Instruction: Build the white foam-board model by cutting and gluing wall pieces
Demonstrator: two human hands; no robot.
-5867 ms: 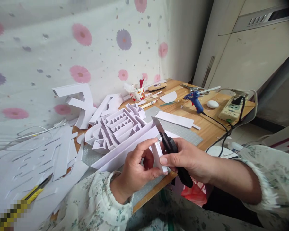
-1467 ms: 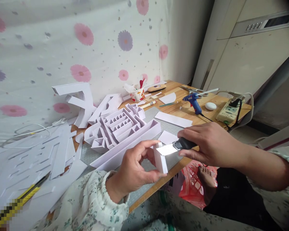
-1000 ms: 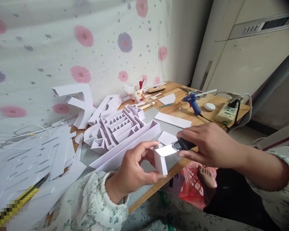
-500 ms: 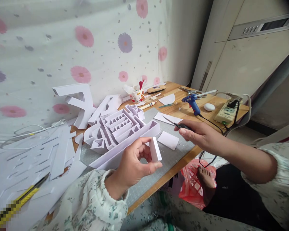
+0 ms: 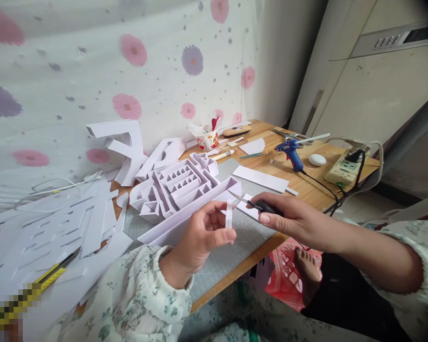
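My left hand (image 5: 207, 230) pinches a small white card piece (image 5: 228, 214) between thumb and fingers, upright with its narrow layered edge turned towards me. In my right hand (image 5: 288, 216) is a pair of small scissors (image 5: 262, 205) with dark handles. Their pointed tip is just right of the piece, apart from it. Beneath the hands lies a grey cutting mat (image 5: 217, 270), bearing a white card rectangle (image 5: 248, 211) partly behind the scissors. Just beyond my left hand, a white construction of thin upright walls (image 5: 181, 183) spreads over the mat, with a long channel along its near side.
Cut white sheets (image 5: 53, 228) and a yellow utility knife (image 5: 39, 287) lie at left. Towards the back stands a paper cup (image 5: 207, 141). A blue glue gun (image 5: 291, 154), a white oval object (image 5: 317, 160) and a corded power strip (image 5: 344, 168) are at right.
My right hand has brought the scissors down and left, closer to the white piece. The piece has turned from showing its broad face to its edge. The view has shifted slightly.
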